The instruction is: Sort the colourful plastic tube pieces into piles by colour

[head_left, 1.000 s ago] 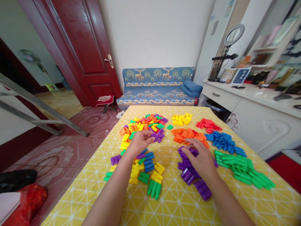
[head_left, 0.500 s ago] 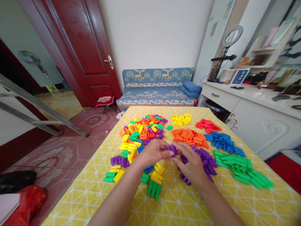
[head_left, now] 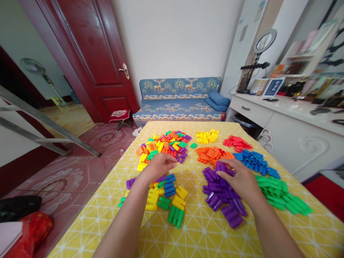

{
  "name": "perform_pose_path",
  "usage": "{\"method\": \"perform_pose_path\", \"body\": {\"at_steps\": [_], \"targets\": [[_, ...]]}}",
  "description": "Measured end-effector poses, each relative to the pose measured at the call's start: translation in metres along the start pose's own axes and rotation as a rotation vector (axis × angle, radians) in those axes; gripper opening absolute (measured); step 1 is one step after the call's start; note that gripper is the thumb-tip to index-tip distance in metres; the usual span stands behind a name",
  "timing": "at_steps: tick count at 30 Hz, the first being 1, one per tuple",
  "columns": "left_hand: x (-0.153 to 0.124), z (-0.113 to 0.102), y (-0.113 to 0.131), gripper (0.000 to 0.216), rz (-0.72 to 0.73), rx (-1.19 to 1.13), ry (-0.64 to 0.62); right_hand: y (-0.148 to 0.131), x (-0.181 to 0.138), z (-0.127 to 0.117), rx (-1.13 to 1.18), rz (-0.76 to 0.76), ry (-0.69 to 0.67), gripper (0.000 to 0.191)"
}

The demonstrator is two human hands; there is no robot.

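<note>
A yellow patterned table [head_left: 204,233] carries small plastic blocks sorted by colour. My left hand [head_left: 158,166] hovers palm down at the near edge of the mixed-colour pile [head_left: 163,147], fingers stretched out, nothing in it. My right hand [head_left: 239,179] lies over the purple pile [head_left: 220,195], fingers spread and its fingertips touching the purple blocks at the pile's far end. Loose blue, yellow and green blocks [head_left: 172,200] lie between my forearms.
Sorted piles stand behind and to the right: yellow [head_left: 206,136], red [head_left: 238,142], orange [head_left: 212,154], blue [head_left: 254,159], green [head_left: 282,195]. A white cabinet [head_left: 290,143] flanks the table's right. A blue sofa [head_left: 180,98] and a red door [head_left: 94,61] are beyond.
Half a second ago both hands met over a purple block in the middle. My right hand has moved right onto the purple pile, and my left hand has gone back towards the mixed pile.
</note>
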State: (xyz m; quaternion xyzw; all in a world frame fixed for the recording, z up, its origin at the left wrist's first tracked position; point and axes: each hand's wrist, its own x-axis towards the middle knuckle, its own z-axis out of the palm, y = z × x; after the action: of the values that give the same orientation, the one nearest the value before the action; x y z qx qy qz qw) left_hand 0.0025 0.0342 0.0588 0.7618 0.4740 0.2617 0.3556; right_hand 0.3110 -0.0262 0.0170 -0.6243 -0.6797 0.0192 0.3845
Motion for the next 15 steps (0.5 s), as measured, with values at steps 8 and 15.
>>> {"method": "perform_pose_path", "body": {"at_steps": [8, 15], "targets": [[-0.009, -0.023, -0.020, 0.024, -0.067, 0.276, -0.077, 0.004, -0.004, 0.003, -0.093, 0.107, -0.143, 0.028], [-0.010, -0.017, -0.002, 0.041, -0.189, 0.648, -0.293, -0.006, -0.002, 0.003, -0.091, 0.071, -0.129, 0.026]]}}
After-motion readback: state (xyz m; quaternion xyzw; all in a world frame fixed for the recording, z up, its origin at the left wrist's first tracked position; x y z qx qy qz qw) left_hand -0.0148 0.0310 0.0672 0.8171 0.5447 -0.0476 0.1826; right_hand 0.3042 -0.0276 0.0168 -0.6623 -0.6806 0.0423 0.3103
